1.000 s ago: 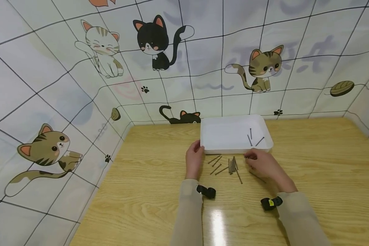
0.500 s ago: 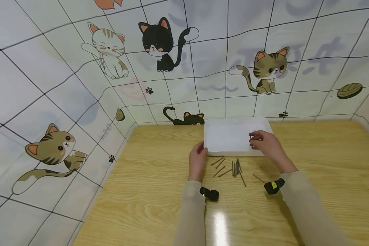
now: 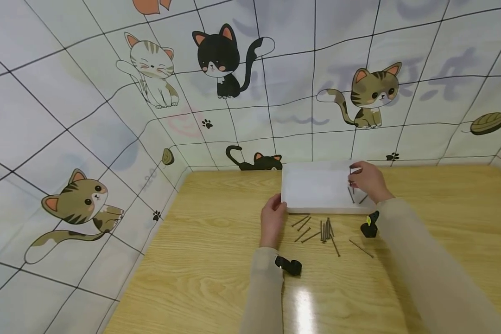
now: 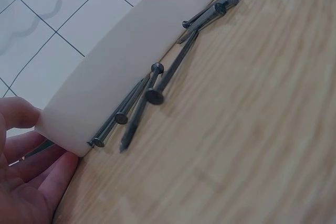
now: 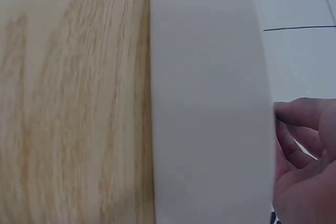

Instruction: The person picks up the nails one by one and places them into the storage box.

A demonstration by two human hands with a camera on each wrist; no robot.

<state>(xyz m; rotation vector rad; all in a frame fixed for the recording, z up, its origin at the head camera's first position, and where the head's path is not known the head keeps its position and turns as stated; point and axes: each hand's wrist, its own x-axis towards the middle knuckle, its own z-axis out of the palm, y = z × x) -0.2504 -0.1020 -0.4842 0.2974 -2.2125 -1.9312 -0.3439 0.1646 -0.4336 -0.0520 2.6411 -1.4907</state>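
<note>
Left hand grips the tray; right hand pinches a nail over it; other nails lie in front.

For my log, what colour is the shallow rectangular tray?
The tray is plain white, best seen in the head view.

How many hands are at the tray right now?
2: the left hand holds the white tray at its near left corner; the right hand is over its right end.
</note>
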